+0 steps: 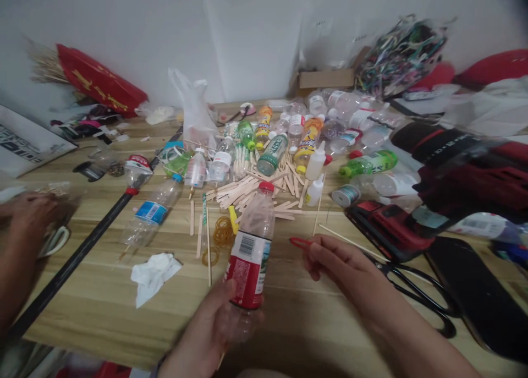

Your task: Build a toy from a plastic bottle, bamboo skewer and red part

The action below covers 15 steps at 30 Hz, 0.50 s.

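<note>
My left hand (210, 317) is wrapped round the lower part of a clear plastic bottle (246, 273). The bottle has a red cap and a red and white label, and leans slightly with its cap pointing away from me. To its right, my right hand (340, 262) pinches a thin red loop (298, 243) between thumb and fingertips, apart from the bottle. Rubber bands (223, 230) and a small yellow piece (233, 219) lie just left of the bottle. Beyond it spreads a pile of flat wooden sticks (235, 193).
Many empty bottles (273, 153) crowd the back. On the right are a power drill (445, 196), black scissors (424, 295) and a dark phone (478, 295). A black bar (82, 251) crosses the left side, near another person's hand (37, 215). Crumpled tissue (153, 273) lies nearby.
</note>
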Each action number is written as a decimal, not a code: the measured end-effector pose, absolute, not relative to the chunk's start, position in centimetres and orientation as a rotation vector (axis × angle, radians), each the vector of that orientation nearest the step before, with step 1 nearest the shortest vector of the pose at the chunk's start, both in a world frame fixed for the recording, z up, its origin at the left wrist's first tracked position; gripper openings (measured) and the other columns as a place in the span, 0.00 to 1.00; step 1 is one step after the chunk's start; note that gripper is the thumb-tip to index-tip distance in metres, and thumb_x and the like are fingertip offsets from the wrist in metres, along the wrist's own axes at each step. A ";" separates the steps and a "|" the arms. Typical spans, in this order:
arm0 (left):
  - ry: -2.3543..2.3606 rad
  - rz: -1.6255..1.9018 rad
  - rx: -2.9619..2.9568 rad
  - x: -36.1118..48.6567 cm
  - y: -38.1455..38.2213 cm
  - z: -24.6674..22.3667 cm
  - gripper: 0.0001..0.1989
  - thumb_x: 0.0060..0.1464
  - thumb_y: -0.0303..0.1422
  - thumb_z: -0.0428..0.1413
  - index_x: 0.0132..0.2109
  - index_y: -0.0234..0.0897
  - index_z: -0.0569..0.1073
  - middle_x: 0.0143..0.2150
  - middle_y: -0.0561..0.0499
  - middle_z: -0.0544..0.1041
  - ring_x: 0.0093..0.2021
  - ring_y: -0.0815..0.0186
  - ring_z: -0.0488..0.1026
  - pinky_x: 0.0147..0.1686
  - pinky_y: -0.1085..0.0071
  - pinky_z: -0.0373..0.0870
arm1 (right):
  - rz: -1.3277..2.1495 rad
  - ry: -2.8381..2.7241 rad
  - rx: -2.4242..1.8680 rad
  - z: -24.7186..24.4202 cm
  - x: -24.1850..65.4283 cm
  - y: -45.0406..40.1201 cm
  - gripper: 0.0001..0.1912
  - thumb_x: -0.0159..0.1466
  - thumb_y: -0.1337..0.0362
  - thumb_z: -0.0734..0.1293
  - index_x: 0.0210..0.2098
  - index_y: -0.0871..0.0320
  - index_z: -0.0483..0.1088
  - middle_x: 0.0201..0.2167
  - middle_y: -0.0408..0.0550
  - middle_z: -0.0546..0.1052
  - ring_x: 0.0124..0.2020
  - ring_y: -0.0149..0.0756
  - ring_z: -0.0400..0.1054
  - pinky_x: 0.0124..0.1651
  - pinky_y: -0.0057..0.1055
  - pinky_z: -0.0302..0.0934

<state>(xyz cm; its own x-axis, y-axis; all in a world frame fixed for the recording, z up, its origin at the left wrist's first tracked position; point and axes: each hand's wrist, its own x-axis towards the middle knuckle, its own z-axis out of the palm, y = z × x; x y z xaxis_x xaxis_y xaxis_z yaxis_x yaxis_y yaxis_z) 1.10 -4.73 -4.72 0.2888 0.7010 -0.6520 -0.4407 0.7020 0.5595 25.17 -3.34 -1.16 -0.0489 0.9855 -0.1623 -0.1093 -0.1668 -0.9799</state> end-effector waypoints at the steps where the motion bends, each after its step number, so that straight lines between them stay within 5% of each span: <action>1: 1.010 0.780 0.299 1.0 -4.8 -4.8 0.24 0.38 0.48 0.72 0.38 0.37 0.79 0.31 0.48 0.85 0.31 0.60 0.80 0.34 0.68 0.73 | 1.405 -1.067 -1.228 -1.1 25.4 -3.4 0.24 0.61 0.42 0.71 0.25 0.56 0.71 0.23 0.43 0.71 0.26 0.34 0.63 0.31 0.32 0.57; 15: 0.897 0.663 0.422 1.1 -5.0 -3.8 0.29 0.40 0.52 0.71 0.47 0.41 0.78 0.37 0.48 0.82 0.35 0.60 0.78 0.38 0.67 0.71 | 1.439 -1.221 -1.246 -2.3 21.8 -4.3 0.25 0.61 0.38 0.67 0.27 0.55 0.66 0.24 0.42 0.67 0.27 0.35 0.60 0.31 0.32 0.57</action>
